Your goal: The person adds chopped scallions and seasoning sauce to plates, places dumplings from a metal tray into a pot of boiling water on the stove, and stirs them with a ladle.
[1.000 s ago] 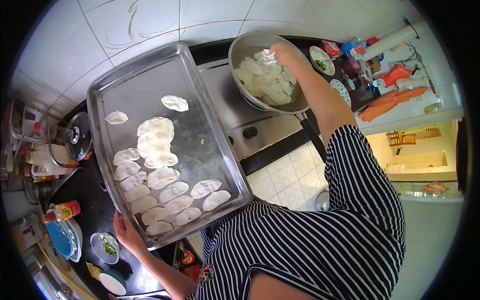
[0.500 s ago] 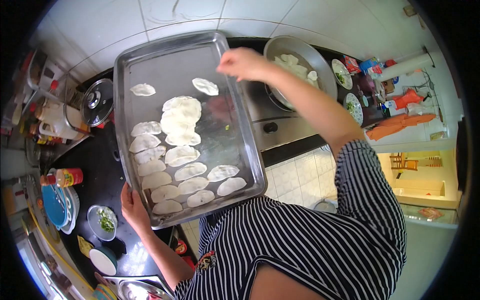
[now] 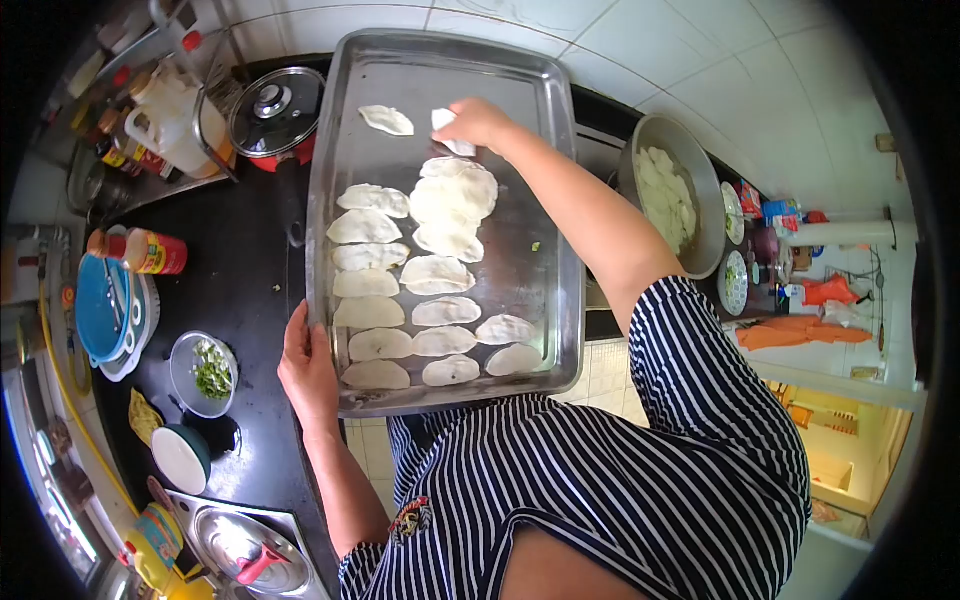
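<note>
Though half-hidden, dumpling (image 3: 442, 118) probably crescent-shaped

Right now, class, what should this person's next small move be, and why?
Probably lift the pinched dumpling across toward the pan: the right hand grasps it, other dumplings lie in that pan, and the left hand holds the tray.

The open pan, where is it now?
In the head view, the open pan is at upper right, between the tray on its left and a dish on its right.
</note>
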